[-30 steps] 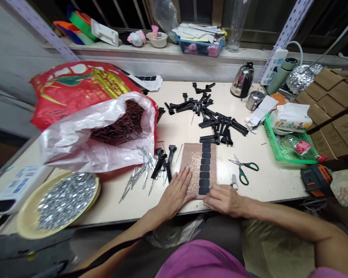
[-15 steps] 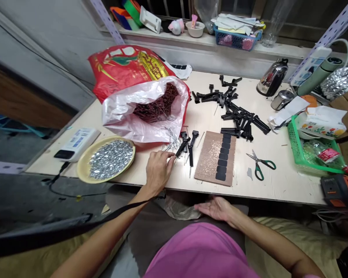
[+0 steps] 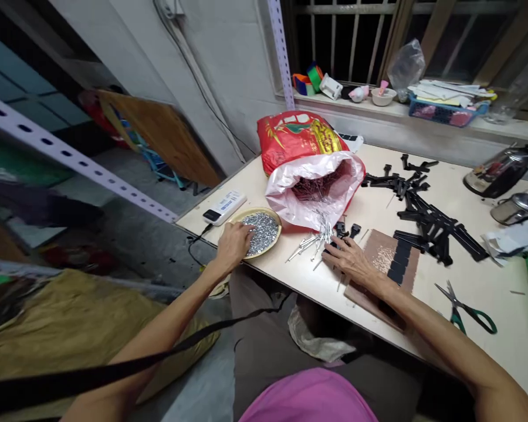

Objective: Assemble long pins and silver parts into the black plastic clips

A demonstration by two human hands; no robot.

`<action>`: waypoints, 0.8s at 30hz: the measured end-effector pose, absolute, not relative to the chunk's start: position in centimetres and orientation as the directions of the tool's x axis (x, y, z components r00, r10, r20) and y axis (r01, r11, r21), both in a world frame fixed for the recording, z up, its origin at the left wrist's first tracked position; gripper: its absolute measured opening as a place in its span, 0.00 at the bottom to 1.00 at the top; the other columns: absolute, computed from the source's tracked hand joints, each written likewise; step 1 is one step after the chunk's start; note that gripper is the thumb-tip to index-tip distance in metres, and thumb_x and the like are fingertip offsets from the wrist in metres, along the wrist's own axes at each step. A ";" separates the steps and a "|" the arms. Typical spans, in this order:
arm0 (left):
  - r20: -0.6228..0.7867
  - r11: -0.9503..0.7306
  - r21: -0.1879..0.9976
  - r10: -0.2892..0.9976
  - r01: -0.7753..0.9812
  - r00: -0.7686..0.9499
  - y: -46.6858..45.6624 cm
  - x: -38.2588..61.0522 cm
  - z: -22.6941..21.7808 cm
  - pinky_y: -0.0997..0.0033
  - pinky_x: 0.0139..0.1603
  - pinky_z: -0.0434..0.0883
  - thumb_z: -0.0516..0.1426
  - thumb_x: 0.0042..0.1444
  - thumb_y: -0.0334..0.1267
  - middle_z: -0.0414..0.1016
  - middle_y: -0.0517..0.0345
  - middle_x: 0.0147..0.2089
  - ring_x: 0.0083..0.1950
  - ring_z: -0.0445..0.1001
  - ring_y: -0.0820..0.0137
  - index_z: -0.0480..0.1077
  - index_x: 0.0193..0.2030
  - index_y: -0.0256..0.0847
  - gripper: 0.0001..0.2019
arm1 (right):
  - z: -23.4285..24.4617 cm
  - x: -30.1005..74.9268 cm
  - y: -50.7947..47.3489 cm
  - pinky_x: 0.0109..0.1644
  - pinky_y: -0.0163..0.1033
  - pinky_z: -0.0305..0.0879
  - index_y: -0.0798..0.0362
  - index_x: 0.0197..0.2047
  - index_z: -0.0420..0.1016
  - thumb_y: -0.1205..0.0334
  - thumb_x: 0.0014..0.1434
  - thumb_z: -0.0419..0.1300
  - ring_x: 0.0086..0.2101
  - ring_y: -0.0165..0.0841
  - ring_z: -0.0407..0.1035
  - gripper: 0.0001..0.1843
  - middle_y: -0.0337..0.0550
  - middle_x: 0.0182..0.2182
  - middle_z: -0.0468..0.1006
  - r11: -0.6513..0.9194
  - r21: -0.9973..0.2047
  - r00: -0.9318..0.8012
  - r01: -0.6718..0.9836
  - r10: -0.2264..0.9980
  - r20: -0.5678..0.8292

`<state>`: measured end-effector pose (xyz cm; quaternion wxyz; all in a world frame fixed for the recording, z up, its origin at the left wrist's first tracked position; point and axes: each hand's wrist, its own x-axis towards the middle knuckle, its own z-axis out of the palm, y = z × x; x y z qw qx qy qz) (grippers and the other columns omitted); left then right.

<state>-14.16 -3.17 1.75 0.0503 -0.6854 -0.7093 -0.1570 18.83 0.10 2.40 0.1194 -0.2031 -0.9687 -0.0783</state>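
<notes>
My left hand is at the near left rim of a yellow bowl, its curled fingers closed in the heap of small silver metal pieces. What the fingertips hold is hidden. Farther right, my right hand reaches over the table with fingers stretched out and slightly apart. Its fingertips are beside black plastic parts and thin silver pins, partly covering them. A brown board with a row of black pads lies under and beyond the right wrist.
A red sack of dark reddish pins stands open behind the bowl. More black parts lie heaped to the right, with scissors nearer me. A white power unit, metal kettle and lidded metal cup are also on the table.
The view has swung left. My left hand has moved from the pins and black parts to the bowl. My right hand has risen from my lap to the black parts.
</notes>
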 end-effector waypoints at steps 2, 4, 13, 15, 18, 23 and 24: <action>0.258 -0.022 0.135 0.966 0.991 -0.013 -2.5 -14.8 1.1 0.61 0.40 0.69 0.49 0.57 0.38 0.75 0.46 0.36 0.39 0.69 0.58 0.77 0.39 0.41 0.16 | 1.9 18.4 1.2 0.46 0.44 0.59 0.55 0.39 0.75 0.74 0.64 0.49 0.40 0.37 0.66 0.14 0.48 0.37 0.77 0.907 0.175 -0.914 0.382 0.343 0.217; 0.225 -0.042 0.126 0.974 0.991 0.013 -1.9 -15.0 0.9 0.61 0.40 0.69 0.49 0.57 0.38 0.75 0.46 0.35 0.40 0.70 0.57 0.78 0.39 0.41 0.16 | 1.6 18.1 1.7 0.44 0.43 0.58 0.54 0.37 0.75 0.75 0.64 0.48 0.34 0.35 0.65 0.15 0.45 0.31 0.75 0.909 0.210 -0.927 0.361 0.325 0.185; 0.109 -0.089 0.104 0.991 0.991 0.077 -0.3 -14.9 1.5 0.60 0.40 0.68 0.50 0.56 0.36 0.76 0.42 0.35 0.43 0.72 0.54 0.75 0.32 0.37 0.12 | 0.8 17.2 2.7 0.38 0.39 0.56 0.56 0.37 0.72 0.75 0.65 0.46 0.32 0.33 0.61 0.15 0.45 0.32 0.72 0.917 0.240 -0.934 0.320 0.264 0.240; 0.108 -0.104 0.137 0.990 0.985 0.090 -0.4 -14.9 1.5 0.61 0.40 0.68 0.51 0.55 0.35 0.76 0.44 0.35 0.43 0.72 0.55 0.75 0.33 0.38 0.11 | 0.5 17.1 2.7 0.37 0.39 0.57 0.57 0.37 0.72 0.75 0.65 0.45 0.31 0.33 0.61 0.15 0.45 0.30 0.72 0.923 0.196 -0.923 0.330 0.272 0.271; 0.131 -0.097 0.211 0.989 0.973 0.070 -0.4 -14.9 1.7 0.64 0.40 0.68 0.51 0.54 0.35 0.75 0.48 0.34 0.41 0.72 0.58 0.73 0.30 0.40 0.10 | 0.2 17.0 2.6 0.36 0.38 0.62 0.57 0.36 0.71 0.73 0.66 0.43 0.31 0.33 0.63 0.16 0.45 0.30 0.71 0.924 0.082 -0.881 0.374 0.327 0.343; 0.191 -0.034 0.484 0.979 0.875 -0.067 -0.4 -15.1 2.3 0.66 0.38 0.67 0.53 0.48 0.35 0.74 0.54 0.29 0.35 0.71 0.63 0.70 0.25 0.41 0.05 | 1.6 16.7 2.5 0.39 0.38 0.69 0.56 0.45 0.71 0.70 0.66 0.44 0.36 0.32 0.68 0.15 0.47 0.37 0.70 0.864 -0.216 -0.738 0.455 0.502 0.451; 0.177 -0.001 0.579 0.976 0.815 -0.125 -0.4 -15.1 2.5 0.66 0.37 0.67 0.54 0.46 0.35 0.74 0.56 0.27 0.33 0.71 0.64 0.69 0.24 0.41 0.04 | 2.1 16.5 2.5 0.39 0.38 0.69 0.56 0.45 0.72 0.69 0.66 0.45 0.35 0.32 0.68 0.14 0.47 0.37 0.70 0.838 -0.270 -0.696 0.475 0.545 0.468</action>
